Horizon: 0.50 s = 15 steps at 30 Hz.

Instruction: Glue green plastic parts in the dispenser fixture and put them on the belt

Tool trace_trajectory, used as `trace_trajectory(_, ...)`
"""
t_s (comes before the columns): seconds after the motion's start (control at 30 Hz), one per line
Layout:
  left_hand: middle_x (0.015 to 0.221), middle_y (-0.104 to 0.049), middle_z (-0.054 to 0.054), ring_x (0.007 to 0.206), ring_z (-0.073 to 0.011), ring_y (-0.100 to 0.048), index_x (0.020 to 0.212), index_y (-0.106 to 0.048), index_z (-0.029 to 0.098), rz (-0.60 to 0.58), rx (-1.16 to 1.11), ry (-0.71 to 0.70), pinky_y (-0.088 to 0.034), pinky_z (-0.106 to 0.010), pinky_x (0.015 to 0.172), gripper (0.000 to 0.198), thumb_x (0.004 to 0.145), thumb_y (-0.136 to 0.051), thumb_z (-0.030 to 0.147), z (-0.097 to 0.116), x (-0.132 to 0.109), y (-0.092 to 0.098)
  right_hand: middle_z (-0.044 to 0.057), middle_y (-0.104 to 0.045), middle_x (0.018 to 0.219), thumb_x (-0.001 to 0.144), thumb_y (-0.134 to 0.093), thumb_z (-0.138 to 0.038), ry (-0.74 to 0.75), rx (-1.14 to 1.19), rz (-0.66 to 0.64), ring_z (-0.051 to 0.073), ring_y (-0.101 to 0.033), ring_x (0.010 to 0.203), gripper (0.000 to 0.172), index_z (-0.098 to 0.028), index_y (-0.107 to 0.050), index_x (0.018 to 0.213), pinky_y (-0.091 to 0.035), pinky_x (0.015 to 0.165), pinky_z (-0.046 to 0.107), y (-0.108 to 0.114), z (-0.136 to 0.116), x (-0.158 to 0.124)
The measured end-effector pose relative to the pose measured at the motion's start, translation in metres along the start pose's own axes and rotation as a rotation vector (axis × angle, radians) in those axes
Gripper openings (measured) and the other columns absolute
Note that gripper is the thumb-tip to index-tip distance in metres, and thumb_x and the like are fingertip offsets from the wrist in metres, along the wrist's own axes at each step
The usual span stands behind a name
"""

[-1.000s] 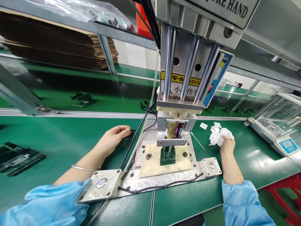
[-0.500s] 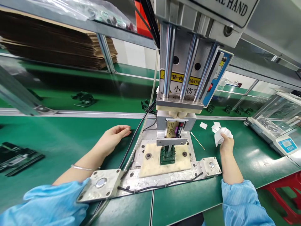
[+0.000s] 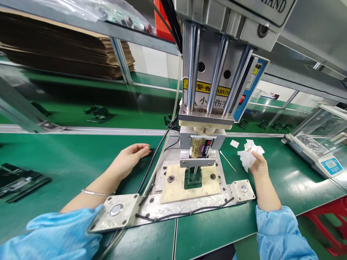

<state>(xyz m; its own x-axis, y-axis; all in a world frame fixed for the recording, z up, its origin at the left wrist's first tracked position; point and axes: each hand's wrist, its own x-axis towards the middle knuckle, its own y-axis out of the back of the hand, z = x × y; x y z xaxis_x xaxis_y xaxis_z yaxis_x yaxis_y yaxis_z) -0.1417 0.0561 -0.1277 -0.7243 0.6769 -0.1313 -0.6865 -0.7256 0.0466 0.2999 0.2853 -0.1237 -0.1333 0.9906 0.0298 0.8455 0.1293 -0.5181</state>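
My left hand rests on the green bench left of the press, its fingers loosely together beside the black cable; whether anything small is between them I cannot make out. At the right, my right hand holds a crumpled white tissue between thumb and fingers. Between my hands the press has its head down over a green circuit board on the cream fixture plate. A cotton swab and a small white square lie between the press and the tissue.
Two metal button boxes flank the press base. A glass-sided scale stands at the right. More boards lie at the far left. Brown cardboard is stacked behind, and a red stool stands at the lower right.
My right hand has shifted slightly left and turned, and the tissue is now more spread and crumpled to the left. My left hand has hardly moved. The press head is still down.
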Motion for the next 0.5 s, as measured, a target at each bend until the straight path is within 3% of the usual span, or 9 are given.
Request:
trace_trajectory(0.07,0.092,-0.068,-0.002,0.095,-0.0192,-0.062,0.091,-0.066,0.016,-0.001,-0.006,0.006,-0.043,-0.038,0.111,0.076,0.031,-0.094,0.054,0.0,0.001,0.0,0.002,-0.064,0.082,0.052,-0.091,-0.027,-0.022,-0.021,-0.048,0.018,-0.063,0.075,0.047,-0.017,-0.065,0.09,-0.057,0.067,0.028,-0.001,0.001,-0.001)
trace_trajectory(0.2,0.092,-0.068,-0.003,0.095,-0.0192,-0.062,0.09,-0.067,0.017,-0.003,-0.013,0.014,-0.044,-0.037,0.109,0.076,0.03,-0.095,0.053,-0.001,0.001,0.001,-0.001,-0.063,0.081,0.045,-0.086,-0.02,0.087,-0.049,0.198,0.016,-0.063,0.071,0.047,-0.017,-0.061,0.086,-0.058,0.068,0.028,0.002,0.003,0.005)
trace_trajectory(0.27,0.092,-0.068,-0.002,0.095,-0.0188,-0.062,0.09,-0.067,0.017,-0.003,-0.012,0.015,-0.045,-0.035,0.106,0.075,0.03,-0.095,0.052,-0.001,0.001,0.001,0.0,-0.064,0.083,0.046,-0.08,-0.02,0.081,-0.097,0.252,0.017,-0.064,0.073,0.046,-0.018,-0.059,0.086,-0.06,0.07,0.029,0.004,0.004,0.008)
trace_trajectory(0.37,0.091,-0.068,-0.001,0.096,-0.0173,-0.061,0.091,-0.067,0.017,-0.008,-0.01,0.02,-0.046,-0.03,0.103,0.076,0.031,-0.095,0.053,-0.001,0.001,0.002,-0.001,-0.062,0.078,0.05,-0.075,-0.025,0.041,-0.276,0.255,0.016,-0.062,0.065,0.039,-0.021,-0.054,0.083,-0.056,0.059,0.027,0.008,0.007,0.012)
trace_trajectory(0.5,0.092,-0.068,0.0,0.097,-0.0167,-0.061,0.091,-0.066,0.017,-0.013,-0.007,0.023,-0.044,-0.029,0.104,0.076,0.031,-0.095,0.054,0.001,0.0,0.001,0.001,-0.057,0.06,0.054,-0.073,-0.03,-0.058,-0.526,0.189,0.015,-0.049,0.047,0.027,-0.02,-0.054,0.071,-0.038,0.04,0.025,0.012,0.017,0.012)
